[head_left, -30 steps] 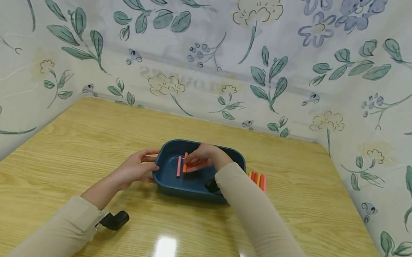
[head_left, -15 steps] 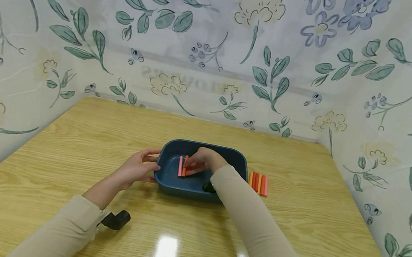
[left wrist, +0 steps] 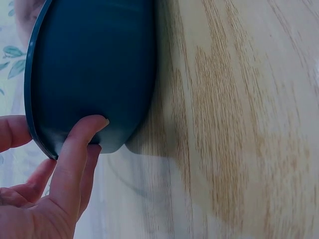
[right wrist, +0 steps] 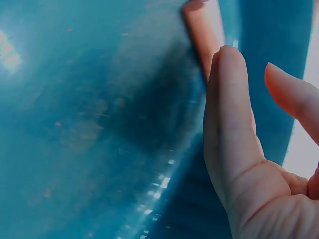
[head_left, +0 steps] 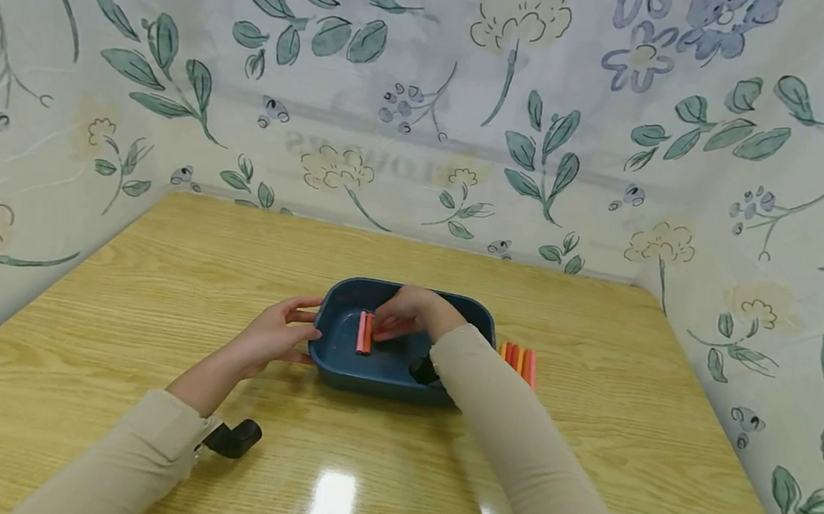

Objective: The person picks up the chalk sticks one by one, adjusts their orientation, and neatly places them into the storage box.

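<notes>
A dark blue, round-cornered tray (head_left: 346, 382) sits on the wooden table. My left hand (head_left: 276, 333) holds its left end, with fingers against the outer wall in the left wrist view. Inside lie a pink crayon-like stick (head_left: 361, 332) and an orange-red one (head_left: 369, 334), side by side and upright in the head view. My right hand (head_left: 406, 315) reaches into the tray just right of the orange-red stick. In the right wrist view its fingers (right wrist: 233, 104) are straight, overlapping the stick's lower end, and the thumb stands apart from them.
Several red, orange, yellow and pink sticks (head_left: 527, 368) lie in a row on the table (head_left: 231, 255), right of the tray and partly behind the right sleeve (head_left: 514, 435). A flower-patterned cloth (head_left: 419, 191) hangs behind and at both sides.
The orange-red stick has moved left and now lies alongside the pink one. My right hand's fingers have come off it to its right side. The left hand keeps its place.
</notes>
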`<state>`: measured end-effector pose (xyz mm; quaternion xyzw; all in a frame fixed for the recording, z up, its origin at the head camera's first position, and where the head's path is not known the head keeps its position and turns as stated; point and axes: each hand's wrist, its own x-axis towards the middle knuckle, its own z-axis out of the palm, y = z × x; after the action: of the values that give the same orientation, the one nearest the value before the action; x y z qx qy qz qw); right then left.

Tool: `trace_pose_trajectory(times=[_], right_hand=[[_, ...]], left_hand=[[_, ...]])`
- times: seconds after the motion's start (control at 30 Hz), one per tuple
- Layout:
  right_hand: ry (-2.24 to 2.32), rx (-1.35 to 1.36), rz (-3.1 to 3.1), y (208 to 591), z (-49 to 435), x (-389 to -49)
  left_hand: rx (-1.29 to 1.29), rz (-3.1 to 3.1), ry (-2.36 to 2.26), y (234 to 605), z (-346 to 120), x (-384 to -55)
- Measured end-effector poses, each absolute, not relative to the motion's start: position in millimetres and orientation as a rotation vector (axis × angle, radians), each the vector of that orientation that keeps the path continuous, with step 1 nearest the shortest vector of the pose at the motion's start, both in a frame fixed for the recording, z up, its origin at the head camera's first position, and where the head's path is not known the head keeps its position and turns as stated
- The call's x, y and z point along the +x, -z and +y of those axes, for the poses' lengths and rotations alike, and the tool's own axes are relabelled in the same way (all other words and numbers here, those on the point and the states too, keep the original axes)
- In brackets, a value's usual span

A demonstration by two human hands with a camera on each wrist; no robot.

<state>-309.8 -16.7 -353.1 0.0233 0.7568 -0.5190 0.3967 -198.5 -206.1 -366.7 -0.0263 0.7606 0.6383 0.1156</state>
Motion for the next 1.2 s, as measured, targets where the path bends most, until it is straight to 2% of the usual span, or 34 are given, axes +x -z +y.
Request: trace_pose_trajectory(times=[0.57, 0.87, 1.2], right_hand=[[1.445, -0.099, 1.862, 313.8, 4.4, -295.9], [1.485, -0.231, 1.872, 308.2, 23.7, -277.2], [1.612, -0.14, 1.896, 317.9, 60.0, -258.6]], left_hand=[[-0.048, 2.219, -1.873, 367.6, -205.2, -199.6], [-0.081, 2.214, -1.869, 364.3, -206.3, -198.2], [-0.072, 2.217, -1.851, 361.3, -201.2, -199.4]])
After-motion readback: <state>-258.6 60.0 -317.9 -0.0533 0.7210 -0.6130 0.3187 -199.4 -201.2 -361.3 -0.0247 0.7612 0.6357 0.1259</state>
